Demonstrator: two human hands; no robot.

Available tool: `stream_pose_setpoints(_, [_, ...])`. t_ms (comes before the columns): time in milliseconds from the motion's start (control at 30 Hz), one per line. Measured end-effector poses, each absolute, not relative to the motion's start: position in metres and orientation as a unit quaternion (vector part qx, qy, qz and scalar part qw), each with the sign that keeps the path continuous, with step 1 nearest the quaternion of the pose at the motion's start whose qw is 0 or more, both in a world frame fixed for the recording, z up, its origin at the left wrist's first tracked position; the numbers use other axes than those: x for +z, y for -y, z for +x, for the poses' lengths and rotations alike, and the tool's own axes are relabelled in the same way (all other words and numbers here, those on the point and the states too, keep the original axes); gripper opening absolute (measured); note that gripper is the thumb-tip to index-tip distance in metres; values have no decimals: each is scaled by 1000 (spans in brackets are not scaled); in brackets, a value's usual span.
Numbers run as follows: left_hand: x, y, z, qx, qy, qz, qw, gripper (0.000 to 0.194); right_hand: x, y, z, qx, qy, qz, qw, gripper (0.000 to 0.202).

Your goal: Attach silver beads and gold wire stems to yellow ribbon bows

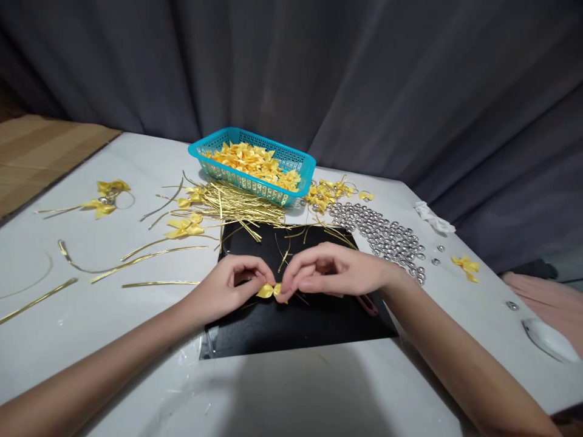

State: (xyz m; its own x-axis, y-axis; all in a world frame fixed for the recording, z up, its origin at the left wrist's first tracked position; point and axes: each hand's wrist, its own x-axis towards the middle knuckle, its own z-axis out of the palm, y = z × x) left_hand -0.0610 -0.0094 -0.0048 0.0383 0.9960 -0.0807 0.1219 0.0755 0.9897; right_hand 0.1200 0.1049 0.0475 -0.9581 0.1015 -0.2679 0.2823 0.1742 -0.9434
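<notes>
A small yellow ribbon bow [266, 291] is pinched between both hands, above a black mat [291, 331]. My left hand [239, 282] grips the bow's left side with thumb and forefinger. On the other side, the fingertips of my right hand [330, 270] close on the bow's right part and hide some of it. Gold twist ties [241, 206] lie in a pile behind the mat. A turquoise basket [252, 182] full of yellow bows [250, 159] stands behind the pile.
Silver beads [387, 237] spread over the table [113, 364] at the right. Loose bows [186, 226] and ties lie at the left. A red handle [367, 305] shows under my right wrist. A white, rounded object [549, 340] sits near the right edge. Dark curtain [273, 67] hangs behind.
</notes>
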Motion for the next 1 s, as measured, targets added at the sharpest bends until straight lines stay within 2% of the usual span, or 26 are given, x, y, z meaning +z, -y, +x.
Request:
stream_pose_setpoints(167, [-5, 12, -62, 463, -536, 503, 496, 17, 31, -108, 117, -659, -719, 195, -104, 18])
stream_pose_setpoints(400, [-8, 22, -55, 551, -546, 506, 376, 13, 37, -114, 118, -588, -703, 219, -336, 10])
stream_pose_setpoints(467, [-6, 23, -54, 570, -543, 484, 382, 13, 38, -111, 117, -564, -716, 238, -336, 10])
stream_pose_setpoints(600, [-4, 20, -50, 590, -549, 420, 417, 7, 28, -90, 107, -517, -742, 333, -267, 10])
stream_pose_setpoints(667, [-5, 20, -48, 590, -540, 383, 462, 10, 22, -75, 101, -493, -737, 371, -276, 10])
stream_pose_setpoints(867, [-10, 20, -42, 593, -485, 280, 579, 11, 19, -48, 94, -632, -600, 379, -310, 21])
stream_pose_setpoints(1000, [-10, 18, -41, 600, -446, 224, 626, 12, 19, -45, 93, -658, -564, 364, -341, 25])
